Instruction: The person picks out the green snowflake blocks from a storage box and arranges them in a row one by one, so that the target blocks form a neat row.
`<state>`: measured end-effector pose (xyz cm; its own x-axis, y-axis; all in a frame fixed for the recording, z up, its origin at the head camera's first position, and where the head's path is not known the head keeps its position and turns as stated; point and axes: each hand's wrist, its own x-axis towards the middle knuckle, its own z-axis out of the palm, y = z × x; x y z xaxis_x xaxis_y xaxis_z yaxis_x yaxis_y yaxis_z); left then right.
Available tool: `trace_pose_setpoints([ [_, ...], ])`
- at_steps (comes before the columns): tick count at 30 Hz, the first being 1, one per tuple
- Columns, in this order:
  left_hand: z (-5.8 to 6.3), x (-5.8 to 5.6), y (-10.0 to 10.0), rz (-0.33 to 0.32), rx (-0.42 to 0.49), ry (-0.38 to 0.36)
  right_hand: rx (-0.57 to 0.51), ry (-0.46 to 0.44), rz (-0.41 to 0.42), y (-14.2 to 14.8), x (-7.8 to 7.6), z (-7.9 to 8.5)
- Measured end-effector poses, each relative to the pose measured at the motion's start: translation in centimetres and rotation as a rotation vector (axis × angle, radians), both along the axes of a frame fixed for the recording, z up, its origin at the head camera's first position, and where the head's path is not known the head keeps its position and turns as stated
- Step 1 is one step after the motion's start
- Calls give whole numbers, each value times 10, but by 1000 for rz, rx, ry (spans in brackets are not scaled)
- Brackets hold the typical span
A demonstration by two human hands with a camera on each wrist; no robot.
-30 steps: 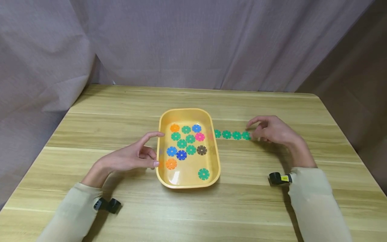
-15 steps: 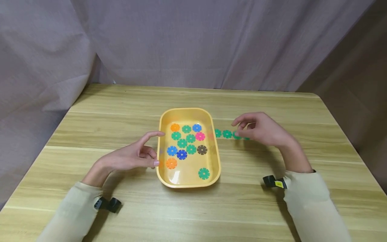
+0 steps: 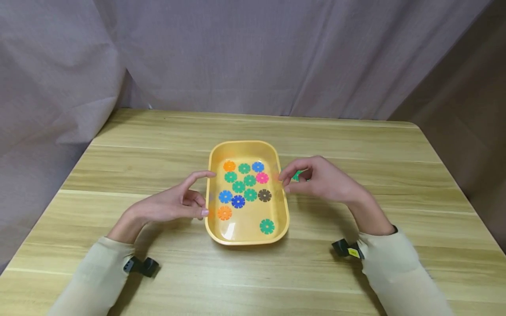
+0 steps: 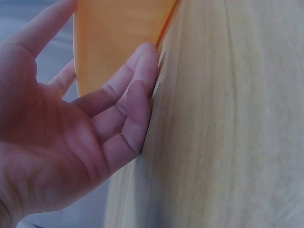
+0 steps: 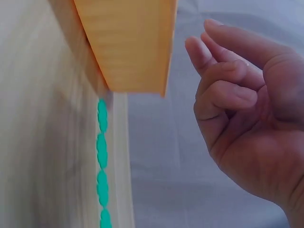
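Note:
A yellow plastic tray (image 3: 247,243) holds several flower-shaped snowflake discs, among them a dark blue disc (image 3: 238,202) and a pink disc (image 3: 262,177). My left hand (image 3: 168,205) touches the tray's left side, index fingertip and thumb at the rim, the other fingers loosely bent. My right hand (image 3: 326,180) hovers by the tray's right rim, fingers loosely bent and nothing between them. Beneath it lies a row of green discs, mostly hidden in the head view except for one green disc (image 3: 297,175); the right wrist view shows the row of discs (image 5: 102,151) running from the tray.
The tray stands on a wooden table (image 3: 158,140). A grey curtain (image 3: 221,57) hangs behind the table's far edge. Inside the tray, a single green disc (image 3: 266,227) lies apart at the near right.
My right hand has moved left from the far end of the green row to the tray's right rim, leaving the discs on the table. My left hand has stayed in place.

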<state>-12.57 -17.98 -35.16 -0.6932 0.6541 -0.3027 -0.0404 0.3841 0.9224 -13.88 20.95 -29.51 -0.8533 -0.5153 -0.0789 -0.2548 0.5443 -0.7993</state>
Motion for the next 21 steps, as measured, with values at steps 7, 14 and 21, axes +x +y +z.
trace_pose_setpoints([
  [7, 0, 0, 0, -9, 11, 18, 44, -58, 99, -15, 7, -6],
  [14, 0, 0, 0, -10, 20, 10, 152, -66, 205, -24, 11, -10],
  [21, 0, 0, 0, -19, 24, 16, 244, -47, 240, -33, 16, -12],
])
